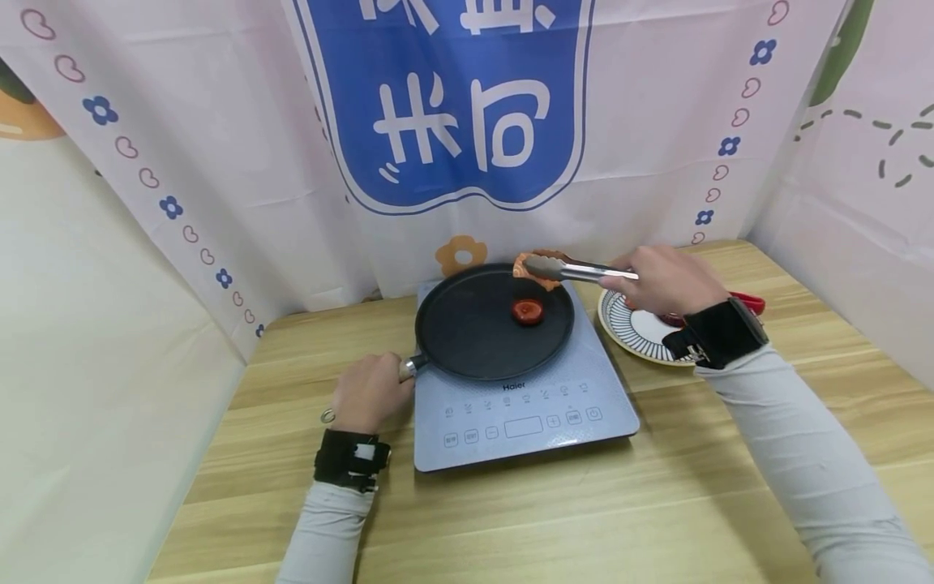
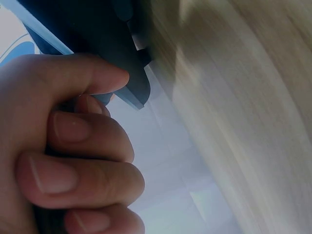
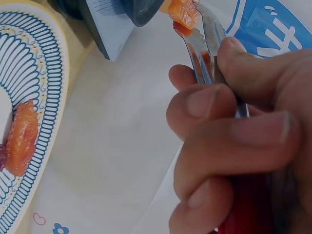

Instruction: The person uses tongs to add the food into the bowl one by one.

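My left hand (image 1: 374, 392) grips the handle (image 1: 409, 369) of a flat black frying pan (image 1: 467, 332). In the left wrist view, the fingers (image 2: 87, 180) are curled round it and hide most of it. With my right hand (image 1: 667, 280) I hold metal tongs (image 1: 584, 272) with red on the handle end. Their tips pinch an orange, white-streaked slice of salmon (image 1: 538, 268) at the pan's far right rim; the right wrist view shows the salmon slice (image 3: 184, 13) between the tips. A glossy red round slice (image 1: 527, 311), tomato-like, lies in the pan.
Beneath the pan is a pale induction cooktop (image 1: 525, 454) on a wooden table (image 1: 292, 478). A patterned plate (image 1: 620, 337) stands to its right, partly behind my right hand, carrying an orange-red piece (image 3: 22, 139) and something dark red. A printed cloth (image 1: 255, 162) hangs behind.
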The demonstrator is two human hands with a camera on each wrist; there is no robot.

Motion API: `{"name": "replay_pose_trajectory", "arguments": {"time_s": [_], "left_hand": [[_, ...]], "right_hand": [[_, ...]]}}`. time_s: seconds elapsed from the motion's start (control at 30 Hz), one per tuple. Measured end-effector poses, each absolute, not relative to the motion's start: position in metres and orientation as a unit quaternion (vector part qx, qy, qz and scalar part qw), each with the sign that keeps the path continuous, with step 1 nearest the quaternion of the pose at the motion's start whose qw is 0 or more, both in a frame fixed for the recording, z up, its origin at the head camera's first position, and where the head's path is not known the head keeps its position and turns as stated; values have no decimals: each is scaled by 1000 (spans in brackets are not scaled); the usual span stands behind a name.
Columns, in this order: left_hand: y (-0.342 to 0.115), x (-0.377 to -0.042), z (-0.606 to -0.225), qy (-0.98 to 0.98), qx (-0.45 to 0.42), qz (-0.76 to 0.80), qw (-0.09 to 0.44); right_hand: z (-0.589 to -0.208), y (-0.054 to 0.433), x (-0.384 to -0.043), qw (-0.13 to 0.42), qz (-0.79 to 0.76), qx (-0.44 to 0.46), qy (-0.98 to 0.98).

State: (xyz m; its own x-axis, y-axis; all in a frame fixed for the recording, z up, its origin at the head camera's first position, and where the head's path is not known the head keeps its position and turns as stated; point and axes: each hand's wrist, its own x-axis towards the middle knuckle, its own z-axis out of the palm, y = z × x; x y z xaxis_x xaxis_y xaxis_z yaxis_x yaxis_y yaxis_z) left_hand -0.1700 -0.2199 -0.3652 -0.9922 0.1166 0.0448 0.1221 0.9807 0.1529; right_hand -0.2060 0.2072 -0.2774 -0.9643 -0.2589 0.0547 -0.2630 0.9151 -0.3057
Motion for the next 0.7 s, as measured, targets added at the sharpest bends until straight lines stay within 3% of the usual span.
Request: {"name": "replay_pose_trajectory", "arguments": {"time_s": [0.7], "left_hand": [[-220,-170,-364,-996,-59,-70,13]], "right_hand": [[-286,184,-231,11,129,151,-980]]}}
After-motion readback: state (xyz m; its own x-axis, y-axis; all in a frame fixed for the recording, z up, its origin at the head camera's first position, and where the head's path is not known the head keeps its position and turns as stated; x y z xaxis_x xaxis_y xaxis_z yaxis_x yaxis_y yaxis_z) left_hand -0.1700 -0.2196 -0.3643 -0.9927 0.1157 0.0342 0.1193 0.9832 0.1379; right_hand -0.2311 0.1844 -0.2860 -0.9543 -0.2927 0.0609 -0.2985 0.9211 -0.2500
